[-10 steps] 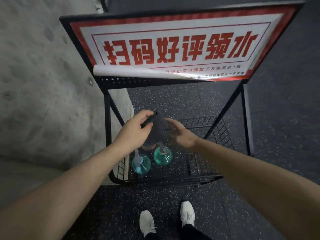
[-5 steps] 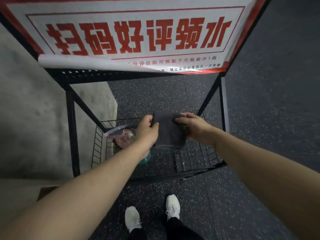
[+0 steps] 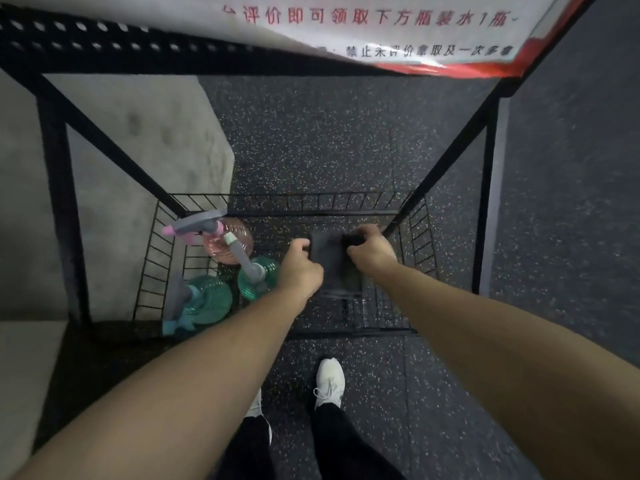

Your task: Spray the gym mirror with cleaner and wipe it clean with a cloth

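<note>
Both hands, left hand (image 3: 300, 268) and right hand (image 3: 372, 252), now hold the dark cloth (image 3: 334, 268) lower, over the wire basket (image 3: 152, 258); fingers pinch its edges. Maybe putting it down.

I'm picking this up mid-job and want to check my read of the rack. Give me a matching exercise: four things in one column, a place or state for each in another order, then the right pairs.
Things
1. dark cloth
2. pink spray bottle
3. left hand
4. sign

Places or states
A. on the rack's top, its edge curling
B. stretched between both hands over the basket
C. in the basket's left part, beside the green bottles
D. pinching the cloth's left edge

Pairs: 1-B, 2-C, 3-D, 4-A. The right hand grips the cloth's other edge.
</note>
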A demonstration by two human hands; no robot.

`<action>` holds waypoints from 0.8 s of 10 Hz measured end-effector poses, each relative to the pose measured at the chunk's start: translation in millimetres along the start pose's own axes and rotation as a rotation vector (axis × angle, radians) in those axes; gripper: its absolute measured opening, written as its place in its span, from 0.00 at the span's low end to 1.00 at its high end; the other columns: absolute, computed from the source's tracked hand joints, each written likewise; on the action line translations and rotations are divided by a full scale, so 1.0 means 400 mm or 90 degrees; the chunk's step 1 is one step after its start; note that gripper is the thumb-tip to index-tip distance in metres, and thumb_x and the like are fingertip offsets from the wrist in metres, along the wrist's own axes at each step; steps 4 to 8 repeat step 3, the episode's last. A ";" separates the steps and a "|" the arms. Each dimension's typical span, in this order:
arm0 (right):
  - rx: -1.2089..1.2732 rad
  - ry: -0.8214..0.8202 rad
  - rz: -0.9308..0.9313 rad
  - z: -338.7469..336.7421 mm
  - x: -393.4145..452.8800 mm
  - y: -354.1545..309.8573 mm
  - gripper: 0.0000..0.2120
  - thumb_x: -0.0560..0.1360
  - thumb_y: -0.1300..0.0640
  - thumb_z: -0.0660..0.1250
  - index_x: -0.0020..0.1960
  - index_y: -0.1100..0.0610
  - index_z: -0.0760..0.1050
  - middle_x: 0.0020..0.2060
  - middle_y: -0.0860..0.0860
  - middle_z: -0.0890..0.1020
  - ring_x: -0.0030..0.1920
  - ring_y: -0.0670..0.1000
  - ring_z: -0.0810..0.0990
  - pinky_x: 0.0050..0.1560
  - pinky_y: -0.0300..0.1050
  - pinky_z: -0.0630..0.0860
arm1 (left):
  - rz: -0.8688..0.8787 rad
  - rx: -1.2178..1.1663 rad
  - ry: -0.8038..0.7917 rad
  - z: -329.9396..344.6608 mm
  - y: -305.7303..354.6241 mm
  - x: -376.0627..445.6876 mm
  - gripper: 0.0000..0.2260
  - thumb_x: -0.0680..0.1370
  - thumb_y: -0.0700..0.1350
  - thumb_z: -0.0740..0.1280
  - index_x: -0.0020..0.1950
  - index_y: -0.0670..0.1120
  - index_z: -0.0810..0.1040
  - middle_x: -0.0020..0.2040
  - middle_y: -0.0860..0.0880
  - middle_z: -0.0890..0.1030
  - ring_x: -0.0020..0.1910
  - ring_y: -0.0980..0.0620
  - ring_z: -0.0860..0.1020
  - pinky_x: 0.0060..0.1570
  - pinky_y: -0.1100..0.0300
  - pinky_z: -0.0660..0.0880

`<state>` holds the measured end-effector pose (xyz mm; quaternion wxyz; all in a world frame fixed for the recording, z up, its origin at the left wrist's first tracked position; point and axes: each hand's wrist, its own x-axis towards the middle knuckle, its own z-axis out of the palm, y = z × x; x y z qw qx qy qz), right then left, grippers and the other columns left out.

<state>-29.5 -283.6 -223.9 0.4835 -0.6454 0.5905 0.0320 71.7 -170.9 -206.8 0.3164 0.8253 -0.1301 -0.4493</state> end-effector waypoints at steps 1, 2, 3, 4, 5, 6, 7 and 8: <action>-0.027 -0.010 0.012 0.013 0.006 0.003 0.26 0.80 0.56 0.65 0.77 0.48 0.64 0.66 0.54 0.76 0.50 0.53 0.79 0.36 0.42 0.71 | 0.006 0.009 0.032 -0.008 -0.005 -0.002 0.27 0.79 0.35 0.65 0.76 0.52 0.67 0.70 0.50 0.73 0.61 0.47 0.76 0.56 0.51 0.79; -0.022 0.012 -0.025 0.008 -0.006 -0.023 0.26 0.80 0.55 0.64 0.77 0.49 0.64 0.67 0.52 0.74 0.43 0.51 0.81 0.31 0.41 0.71 | 0.033 -0.007 0.026 -0.038 -0.004 -0.030 0.24 0.80 0.37 0.65 0.75 0.51 0.69 0.69 0.51 0.73 0.56 0.50 0.77 0.42 0.60 0.76; 0.064 0.042 -0.115 -0.030 -0.058 -0.104 0.17 0.82 0.55 0.63 0.70 0.51 0.71 0.63 0.49 0.79 0.48 0.51 0.83 0.43 0.47 0.80 | 0.096 -0.025 0.050 -0.092 0.028 -0.095 0.19 0.81 0.40 0.65 0.71 0.51 0.73 0.65 0.53 0.75 0.54 0.55 0.75 0.44 0.63 0.73; 0.064 0.042 -0.115 -0.030 -0.058 -0.104 0.17 0.82 0.55 0.63 0.70 0.51 0.71 0.63 0.49 0.79 0.48 0.51 0.83 0.43 0.47 0.80 | 0.096 -0.025 0.050 -0.092 0.028 -0.095 0.19 0.81 0.40 0.65 0.71 0.51 0.73 0.65 0.53 0.75 0.54 0.55 0.75 0.44 0.63 0.73; 0.064 0.042 -0.115 -0.030 -0.058 -0.104 0.17 0.82 0.55 0.63 0.70 0.51 0.71 0.63 0.49 0.79 0.48 0.51 0.83 0.43 0.47 0.80 | 0.096 -0.025 0.050 -0.092 0.028 -0.095 0.19 0.81 0.40 0.65 0.71 0.51 0.73 0.65 0.53 0.75 0.54 0.55 0.75 0.44 0.63 0.73; 0.064 0.042 -0.115 -0.030 -0.058 -0.104 0.17 0.82 0.55 0.63 0.70 0.51 0.71 0.63 0.49 0.79 0.48 0.51 0.83 0.43 0.47 0.80 | 0.096 -0.025 0.050 -0.092 0.028 -0.095 0.19 0.81 0.40 0.65 0.71 0.51 0.73 0.65 0.53 0.75 0.54 0.55 0.75 0.44 0.63 0.73; 0.064 0.042 -0.115 -0.030 -0.058 -0.104 0.17 0.82 0.55 0.63 0.70 0.51 0.71 0.63 0.49 0.79 0.48 0.51 0.83 0.43 0.47 0.80 | 0.096 -0.025 0.050 -0.092 0.028 -0.095 0.19 0.81 0.40 0.65 0.71 0.51 0.73 0.65 0.53 0.75 0.54 0.55 0.75 0.44 0.63 0.73; 0.064 0.042 -0.115 -0.030 -0.058 -0.104 0.17 0.82 0.55 0.63 0.70 0.51 0.71 0.63 0.49 0.79 0.48 0.51 0.83 0.43 0.47 0.80 | 0.096 -0.025 0.050 -0.092 0.028 -0.095 0.19 0.81 0.40 0.65 0.71 0.51 0.73 0.65 0.53 0.75 0.54 0.55 0.75 0.44 0.63 0.73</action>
